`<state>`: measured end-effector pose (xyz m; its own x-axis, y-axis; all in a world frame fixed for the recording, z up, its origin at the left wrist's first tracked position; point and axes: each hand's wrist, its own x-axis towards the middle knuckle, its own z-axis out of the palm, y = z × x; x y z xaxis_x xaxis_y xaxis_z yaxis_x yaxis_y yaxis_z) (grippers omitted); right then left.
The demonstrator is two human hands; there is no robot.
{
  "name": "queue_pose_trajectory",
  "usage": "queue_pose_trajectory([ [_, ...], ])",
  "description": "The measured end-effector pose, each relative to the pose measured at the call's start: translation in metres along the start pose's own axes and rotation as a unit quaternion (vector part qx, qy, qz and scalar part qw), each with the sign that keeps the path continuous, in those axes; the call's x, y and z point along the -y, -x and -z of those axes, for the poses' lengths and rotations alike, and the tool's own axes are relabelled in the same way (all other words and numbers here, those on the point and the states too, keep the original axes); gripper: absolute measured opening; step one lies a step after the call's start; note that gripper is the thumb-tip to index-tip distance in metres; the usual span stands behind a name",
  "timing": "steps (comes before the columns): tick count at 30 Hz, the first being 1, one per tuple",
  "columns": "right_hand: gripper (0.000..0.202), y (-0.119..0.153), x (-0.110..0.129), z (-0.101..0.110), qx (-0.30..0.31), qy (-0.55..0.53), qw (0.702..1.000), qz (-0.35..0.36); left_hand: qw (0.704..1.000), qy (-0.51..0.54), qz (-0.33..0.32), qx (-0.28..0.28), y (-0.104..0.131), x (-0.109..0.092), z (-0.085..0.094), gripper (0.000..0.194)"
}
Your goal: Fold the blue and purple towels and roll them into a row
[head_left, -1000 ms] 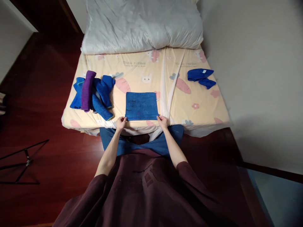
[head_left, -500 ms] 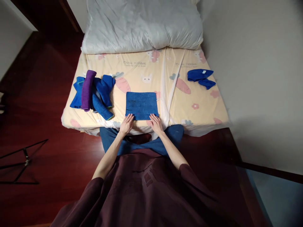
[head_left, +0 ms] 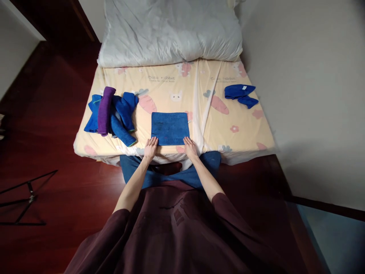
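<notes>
A blue cloth [head_left: 170, 127] lies flat on the patterned bed sheet [head_left: 176, 85], close to the bed's front edge. Its lower edge shows a narrow folded strip. My left hand [head_left: 151, 147] rests at the cloth's lower left corner, fingers stretched out. At the lower right corner lies my right hand [head_left: 190, 147], its fingers also extended onto the cloth. Neither hand grips anything visibly.
To the left, a purple rolled cloth [head_left: 105, 111] lies across several crumpled blue cloths [head_left: 124, 108]. Another blue cloth [head_left: 240, 91] is at the right. A grey quilt [head_left: 171, 34] covers the back; a black metal stand [head_left: 30, 198] is on the floor.
Both hands have shifted outward, towards the cloth's side edges. The cloth looks flat as before, and the other cloths keep their places on the bed.
</notes>
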<state>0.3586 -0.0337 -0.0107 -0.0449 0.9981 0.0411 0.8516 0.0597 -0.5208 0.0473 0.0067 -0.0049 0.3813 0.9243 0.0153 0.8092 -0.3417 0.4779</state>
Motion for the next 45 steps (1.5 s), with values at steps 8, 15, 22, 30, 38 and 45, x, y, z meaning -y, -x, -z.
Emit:
queue_pose_trajectory([
  [8,0.06,0.015,0.007,0.013,0.011,-0.024,1.0,-0.011,0.999,0.022,-0.036,0.005,0.014,0.005,0.01,0.066],
  [15,0.054,0.056,-0.013,0.019,-0.053,-0.08,0.995,-0.005,0.998,0.052,-0.027,-0.014,0.052,0.017,0.011,0.064],
  [22,0.045,0.042,-0.029,0.019,-0.073,-0.129,0.988,-0.029,0.991,0.107,0.008,-0.08,0.038,0.032,0.014,0.044],
  [30,0.024,0.035,-0.044,0.013,-0.087,-0.181,0.978,-0.056,0.986,0.128,0.064,-0.089,0.034,0.032,0.017,0.023],
  [38,0.034,0.005,-0.047,-0.002,-0.163,-0.163,0.961,-0.152,0.97,0.146,0.131,-0.142,0.008,0.025,0.019,0.023],
  [45,0.036,0.001,-0.044,-0.001,-0.167,-0.132,0.963,-0.165,0.962,0.158,0.161,-0.156,0.005,0.025,0.017,0.025],
])
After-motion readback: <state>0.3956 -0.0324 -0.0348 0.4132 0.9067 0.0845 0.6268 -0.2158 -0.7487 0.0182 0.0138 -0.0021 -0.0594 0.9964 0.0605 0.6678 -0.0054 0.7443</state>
